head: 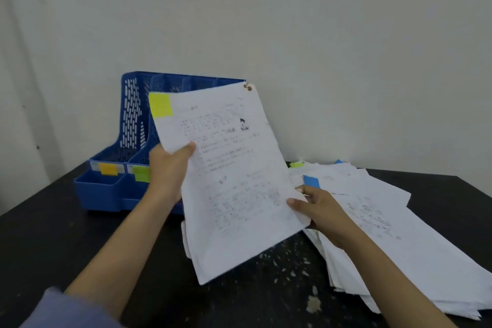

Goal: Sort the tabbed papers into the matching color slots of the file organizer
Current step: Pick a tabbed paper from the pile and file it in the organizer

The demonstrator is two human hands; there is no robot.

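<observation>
- You are holding a white printed paper with a yellow-green tab (234, 181) up off the dark speckled table (53, 242), tilted, its long axis running from near-right to far-left, tab corner at the far left.
- Your left hand (169, 170) pinches the sheet's left edge, thumb on the printed face; your right hand (316, 208) grips its lower right edge the same way. Both are closed on this one sheet.
- The blue perforated plastic file organizer (133, 125) stands far-left, directly behind the sheet. The left hand is the nearer one to it.
- The move turns on this: the yellow-green slot label (141, 173) sits just left of your left wrist, beside the orange slot label (107, 168), so the sheet probably goes far and slightly left, into that second slot.
- The loose pile of white papers (386, 234) lies to the right, a blue tab (311, 181) showing on top.
- Hidden: the sheet covers the organizer's right-hand slots and any labels there. The print is too blurred to read.
</observation>
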